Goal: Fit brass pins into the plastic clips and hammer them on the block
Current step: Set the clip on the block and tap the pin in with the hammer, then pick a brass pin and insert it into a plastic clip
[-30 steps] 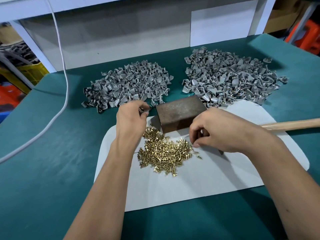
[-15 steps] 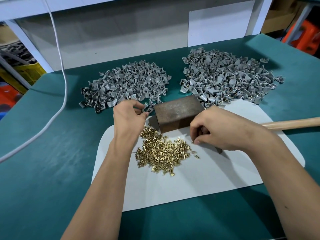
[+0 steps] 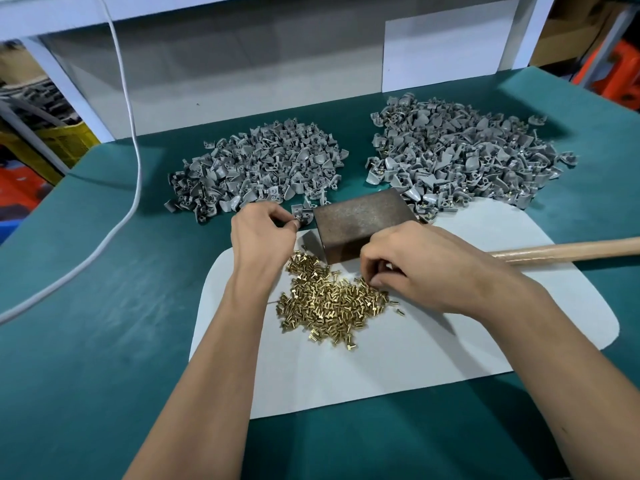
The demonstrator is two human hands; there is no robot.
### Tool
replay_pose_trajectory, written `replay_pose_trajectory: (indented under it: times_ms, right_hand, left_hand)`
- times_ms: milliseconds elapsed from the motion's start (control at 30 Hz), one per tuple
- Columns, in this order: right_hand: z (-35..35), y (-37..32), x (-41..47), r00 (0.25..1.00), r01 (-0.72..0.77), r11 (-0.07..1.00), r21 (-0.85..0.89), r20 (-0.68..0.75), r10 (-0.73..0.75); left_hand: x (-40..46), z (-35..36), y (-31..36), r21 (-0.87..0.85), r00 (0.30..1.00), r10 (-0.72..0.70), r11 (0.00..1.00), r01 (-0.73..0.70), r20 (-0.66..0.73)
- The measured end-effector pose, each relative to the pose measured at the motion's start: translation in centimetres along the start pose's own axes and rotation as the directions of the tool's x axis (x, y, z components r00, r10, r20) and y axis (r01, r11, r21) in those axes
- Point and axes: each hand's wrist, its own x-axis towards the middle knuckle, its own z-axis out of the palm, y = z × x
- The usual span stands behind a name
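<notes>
Left hand grip: fingertips pinching one grey clip beside the block, mid-frame. Right hand grip: fingers curling over the brass pins, contents hidden. Risks: a pin is slipping free unseen, or loose pins are scattering off the white mat across the desk.

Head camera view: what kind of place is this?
Probably a small factory assembly bench: two heaps of grey plastic clips, a pile of brass pins, and a steel block on green matting.

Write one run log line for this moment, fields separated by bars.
left hand: pinches grey plastic clip | right hand: picking at loose brass pins | rusty brown metal block: bare | wooden hammer handle: lying idle
</notes>
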Motion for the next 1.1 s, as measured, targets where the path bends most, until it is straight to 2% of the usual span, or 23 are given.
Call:
replay_pose_trajectory:
  times_ms: [167,267,333,533,633,700,767,900,1000,1100]
  right_hand:
    - [0.8,0.4,0.5,0.975,0.069,0.979,0.192,-0.221,-0.025]
    - [1.1,0.2,0.7,0.922,0.134,0.944,0.301,-0.386,-0.008]
    - [1.1,0.2,0.8,0.885,0.149,0.943,0.297,-0.465,0.006]
    - [1.4,0.5,0.9,0.865,0.126,0.948,0.294,-0.500,0.040]
    - [1.4,0.4,0.9,0.838,0.121,0.936,0.330,-0.540,0.082]
    - [1.4,0.3,0.9,0.819,0.095,0.907,0.411,-0.550,0.164]
    - [1.5,0.3,1.0,0.804,0.067,0.873,0.482,-0.544,0.239]
    - [1.5,0.5,1.1,0.752,0.021,0.894,0.448,-0.597,0.281]
    - [1.0,1.2,1.0,0.678,-0.041,0.890,0.454,-0.642,0.359]
    - [0.7,1.9,0.9,0.617,-0.092,0.856,0.508,-0.646,0.449]
  left_hand:
    - [0.0,-0.1,0.0,0.085,0.999,0.036,0.996,-0.035,-0.007]
    - [0.0,-0.2,0.3,0.178,0.999,0.044,0.983,-0.044,0.005]
    - [0.0,-0.4,0.4,0.181,0.998,0.038,0.982,-0.045,0.040]
    - [-0.4,-0.2,0.5,0.154,0.997,0.021,0.988,-0.033,0.079]
    - [-0.3,-0.3,0.7,0.124,0.999,0.046,0.991,-0.049,0.027]
    - [-0.1,-0.4,1.0,0.058,0.995,0.093,0.994,-0.090,-0.049]
    - [-0.2,-0.5,1.5,-0.101,0.989,0.119,0.987,-0.128,-0.087]
    - [-0.9,0.0,2.8,-0.550,0.998,0.051,0.834,-0.028,0.027]
    - [-1.5,0.3,3.3,-0.665,0.995,0.048,0.747,0.023,0.089]
    - [-1.8,0.4,3.3,-0.701,0.995,0.045,0.713,0.032,0.091]
